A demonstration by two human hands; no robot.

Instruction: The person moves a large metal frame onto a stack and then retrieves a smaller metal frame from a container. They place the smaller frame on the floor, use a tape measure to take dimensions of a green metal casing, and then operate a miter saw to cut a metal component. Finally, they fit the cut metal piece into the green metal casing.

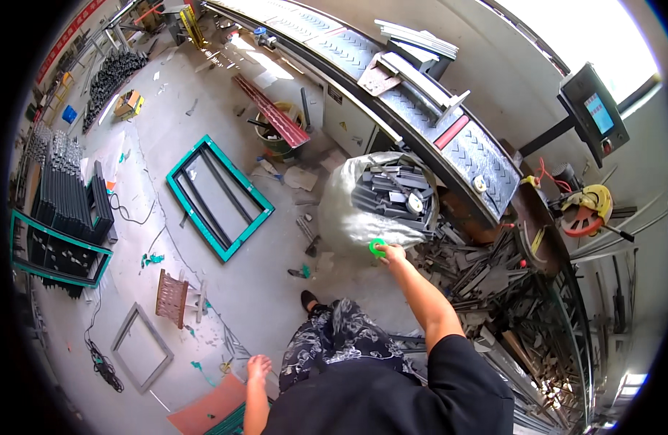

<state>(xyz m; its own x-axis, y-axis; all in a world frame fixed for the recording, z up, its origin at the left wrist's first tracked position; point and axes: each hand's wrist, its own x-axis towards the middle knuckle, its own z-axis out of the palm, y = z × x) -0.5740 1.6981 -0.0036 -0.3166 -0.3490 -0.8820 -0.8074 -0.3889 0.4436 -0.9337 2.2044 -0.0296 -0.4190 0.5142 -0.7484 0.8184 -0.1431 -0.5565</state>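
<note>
Scrap-strewn smooth grey floor [258, 290], round green ring [372, 248] in right hand [392, 254], left hand [259, 367] loosely spread.

Bright green ring, held out
From where I stand, the green ring [372, 247] (small, open-centred) sits in the right hand's [393, 254] fingers, near a pale sack [339, 210].

The right hand [395, 253] holds a green ring [373, 247] near a whitish sack [339, 206]. The left hand [259, 367] hangs lower, fingers spread.
</note>
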